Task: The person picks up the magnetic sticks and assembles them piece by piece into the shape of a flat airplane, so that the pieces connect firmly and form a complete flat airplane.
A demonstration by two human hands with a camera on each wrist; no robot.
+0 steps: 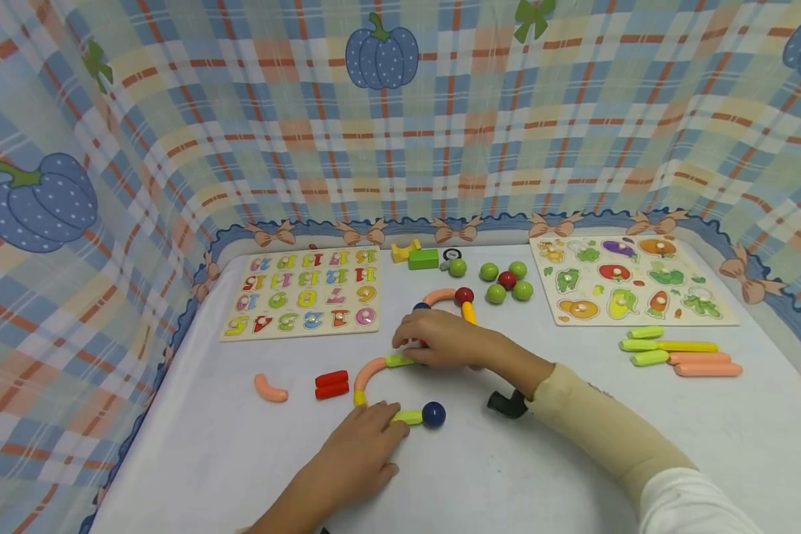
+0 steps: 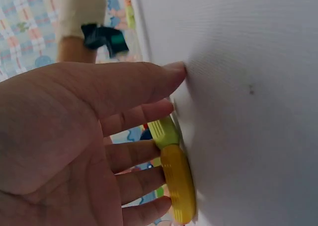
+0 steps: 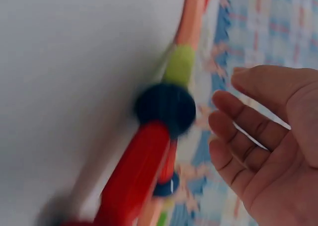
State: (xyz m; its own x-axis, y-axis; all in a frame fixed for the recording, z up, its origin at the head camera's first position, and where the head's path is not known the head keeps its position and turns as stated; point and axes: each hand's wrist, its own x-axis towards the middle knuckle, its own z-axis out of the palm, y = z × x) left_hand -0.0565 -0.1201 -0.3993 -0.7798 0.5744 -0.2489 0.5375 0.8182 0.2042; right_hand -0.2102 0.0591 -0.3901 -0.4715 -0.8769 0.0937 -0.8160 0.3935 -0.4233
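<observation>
A chain of toy connector pieces lies on the white table. My left hand (image 1: 367,445) rests at its near end, fingers extended and touching the yellow piece (image 2: 179,184) and the green rod (image 2: 164,131). That end finishes in a blue ball (image 1: 434,414). A salmon curved piece (image 1: 370,371) and a green piece (image 1: 398,360) continue the chain. Over its middle is my right hand (image 1: 443,337), fingers loosely bent and nothing between them; in the head view it hides part of the chain. The right wrist view shows a blue ball (image 3: 166,109) joined to a red rod (image 3: 134,171).
A number puzzle board (image 1: 300,293) is back left, a vegetable puzzle board (image 1: 630,280) back right. Several green balls surround a red ball (image 1: 506,280). Loose rods (image 1: 707,369) lie at right; red pieces (image 1: 331,385) and a salmon curved piece (image 1: 270,389) lie at left.
</observation>
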